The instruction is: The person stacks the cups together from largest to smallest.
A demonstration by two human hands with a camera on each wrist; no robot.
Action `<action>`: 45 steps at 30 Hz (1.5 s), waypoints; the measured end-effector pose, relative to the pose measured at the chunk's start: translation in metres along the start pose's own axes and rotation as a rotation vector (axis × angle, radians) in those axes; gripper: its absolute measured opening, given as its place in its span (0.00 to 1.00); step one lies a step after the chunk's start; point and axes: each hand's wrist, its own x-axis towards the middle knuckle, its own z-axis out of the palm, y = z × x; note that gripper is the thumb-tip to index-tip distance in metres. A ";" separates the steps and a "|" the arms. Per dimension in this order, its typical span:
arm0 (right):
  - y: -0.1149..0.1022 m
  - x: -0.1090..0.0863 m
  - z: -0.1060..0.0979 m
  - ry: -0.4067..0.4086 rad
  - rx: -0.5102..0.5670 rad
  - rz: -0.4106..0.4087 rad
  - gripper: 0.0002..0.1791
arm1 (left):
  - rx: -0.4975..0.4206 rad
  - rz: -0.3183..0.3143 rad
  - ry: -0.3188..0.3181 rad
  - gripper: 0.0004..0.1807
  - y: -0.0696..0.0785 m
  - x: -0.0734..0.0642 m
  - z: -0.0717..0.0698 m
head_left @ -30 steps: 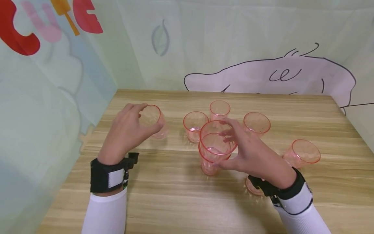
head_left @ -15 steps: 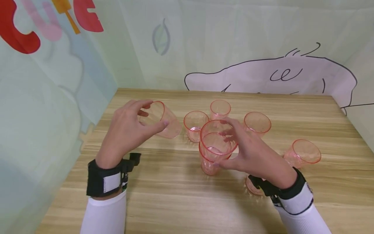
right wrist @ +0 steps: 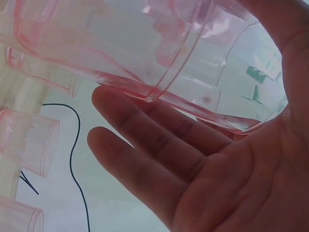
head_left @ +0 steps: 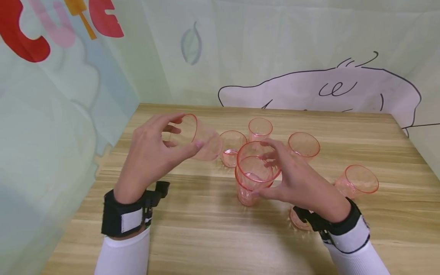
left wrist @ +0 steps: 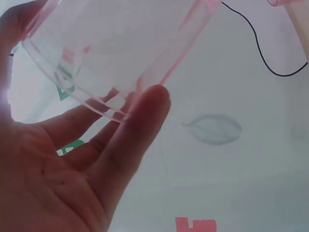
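My left hand (head_left: 148, 151) grips a clear pink plastic cup (head_left: 209, 144) near its rim, thumb on the near side and fingers on the far side. This cup is tilted, its rim toward my palm and its base pointing right. In the left wrist view the thumb presses the wall of the same cup (left wrist: 116, 43). My right hand (head_left: 297, 179) holds two nested pink cups (head_left: 246, 196) around their upper part, thumb in front. The right wrist view shows one cup sitting inside the other in that stack (right wrist: 145, 43), against the fingers.
Single pink cups stand behind the stack: one at its left (head_left: 228, 158), one farther back (head_left: 260, 128), one at its right (head_left: 304, 147). Another cup (head_left: 361, 179) is farther right. A cup (head_left: 299, 221) shows partly under my right wrist. Printed cloth (head_left: 192, 84) borders the wooden table (head_left: 206, 236).
My left hand has raised its cup slightly and tipped it over from nearly upright, the base swinging right toward the cup at the back. The right hand and its stack stay put.
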 end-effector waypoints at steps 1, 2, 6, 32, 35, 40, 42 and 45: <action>0.000 0.000 0.000 0.001 -0.001 -0.001 0.59 | -0.014 0.009 0.013 0.36 0.001 0.000 0.000; 0.000 0.000 0.000 0.001 -0.002 -0.001 0.59 | -0.031 0.019 0.026 0.35 0.002 0.000 0.001; 0.000 0.000 0.000 0.003 -0.012 -0.006 0.59 | -0.098 0.067 0.079 0.33 0.005 -0.001 0.001; 0.005 0.000 -0.003 0.009 0.011 0.017 0.52 | -0.514 0.273 0.130 0.33 0.028 -0.004 0.022; 0.006 0.000 -0.003 0.013 0.000 0.020 0.51 | -0.526 0.287 0.107 0.36 0.030 -0.005 0.025; 0.005 -0.001 -0.002 0.010 -0.011 0.037 0.49 | -0.511 0.300 0.070 0.41 0.034 -0.008 0.028; 0.005 -0.001 -0.002 0.009 -0.014 0.042 0.49 | -0.512 0.304 0.055 0.41 0.035 -0.008 0.028; 0.006 -0.001 -0.002 0.012 -0.024 0.042 0.48 | -0.518 0.314 0.038 0.40 0.036 -0.008 0.029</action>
